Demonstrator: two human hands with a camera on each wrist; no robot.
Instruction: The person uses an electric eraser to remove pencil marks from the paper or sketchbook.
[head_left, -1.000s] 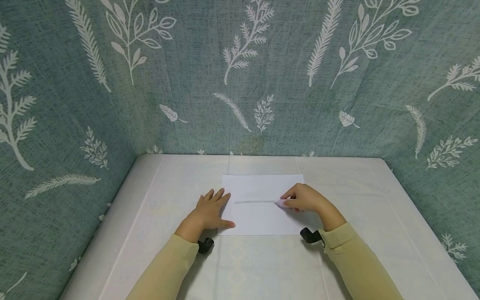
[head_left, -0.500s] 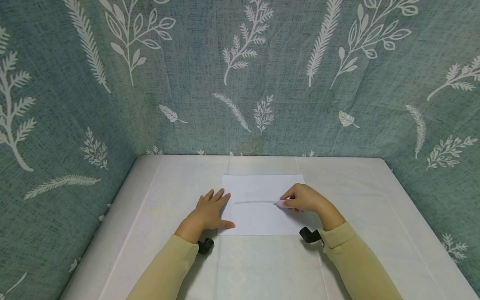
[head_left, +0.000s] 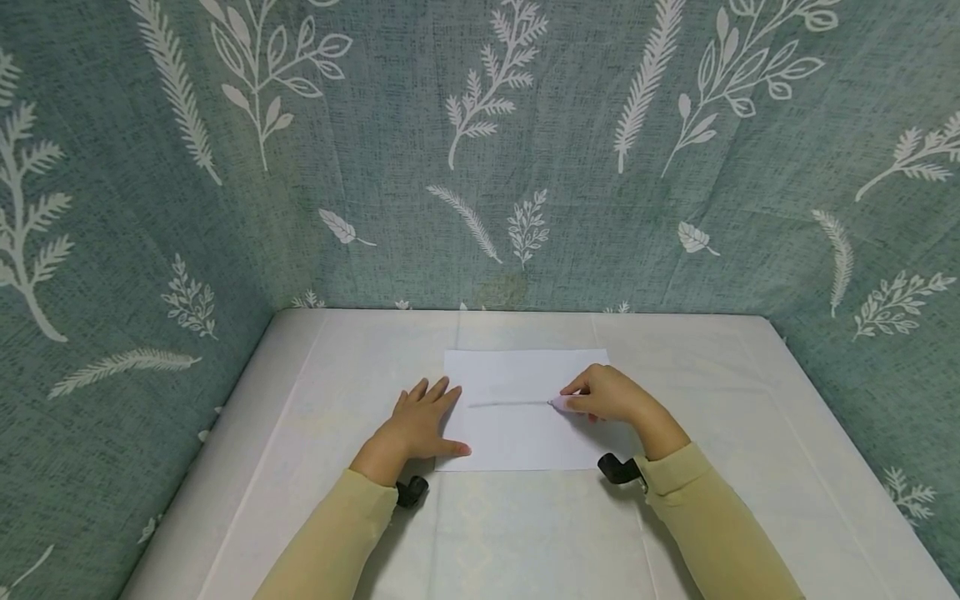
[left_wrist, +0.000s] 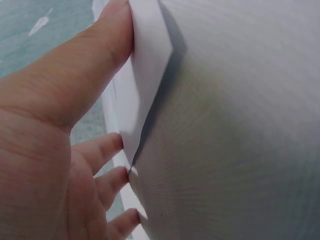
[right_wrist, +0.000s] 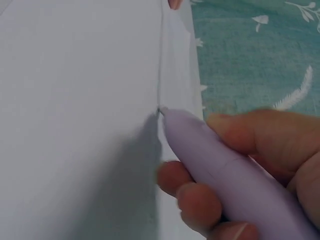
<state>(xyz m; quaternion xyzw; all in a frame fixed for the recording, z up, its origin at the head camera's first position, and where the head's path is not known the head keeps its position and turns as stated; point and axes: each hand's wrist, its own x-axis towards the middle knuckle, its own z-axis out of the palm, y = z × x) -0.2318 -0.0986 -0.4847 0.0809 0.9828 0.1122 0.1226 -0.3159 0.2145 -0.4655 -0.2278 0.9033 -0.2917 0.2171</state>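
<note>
A white sheet of paper [head_left: 517,446] lies on the table in the head view. My left hand [head_left: 420,421] rests on its left edge, fingers spread and thumb out. The left wrist view shows the thumb [left_wrist: 95,55] on the paper near a slightly raised corner. My right hand [head_left: 611,396] grips a thick lilac pen-shaped tool [right_wrist: 220,167] between thumb and fingers. Its thin metal tip [right_wrist: 161,110] touches the paper at the right end of a straight grey line [head_left: 506,404]. Whether this line is drawn or cut I cannot tell.
A pale cloth covers the table [head_left: 360,342]. Green curtains with white leaf prints [head_left: 390,217] close off the back and both sides. Black wrist mounts [head_left: 618,469] stick out below the sleeves.
The tool's tip and my right hand have shifted very slightly away from me. The left hand and paper have stayed in place, and the line looks nearly the same.
</note>
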